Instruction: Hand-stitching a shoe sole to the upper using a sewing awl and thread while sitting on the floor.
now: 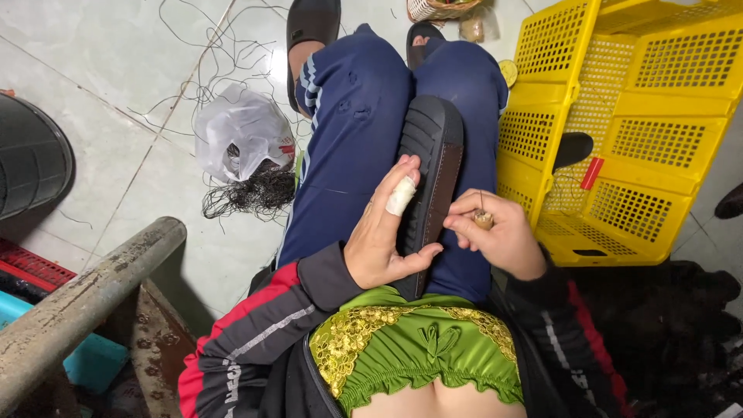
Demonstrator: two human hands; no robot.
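A: Starting left of the shoe sole (433, 166), what is lying there?

B: A white plastic bag (241, 131) and a tangle of dark thread (249, 195) are sitting on the floor (101, 108), well apart from the sole.

A: And the sole itself?

B: It is resting lengthwise on the person's lap, toe end pointing away. The left hand (383, 232) is bracing it, thumb hooked under the near edge, the other fingers (402, 193) lying half-open along the side, one of them bandaged.

A: Right of the sole?

B: The right hand (499, 232) is pinching a wooden-handled awl (483, 217), fingers closed round it, tip touching the sole's rim. I judge it is going best with the left hand pressing firmly and the awl staying square to the edge, clear of the bandaged finger. Further right a yellow crate (635, 116) is standing.
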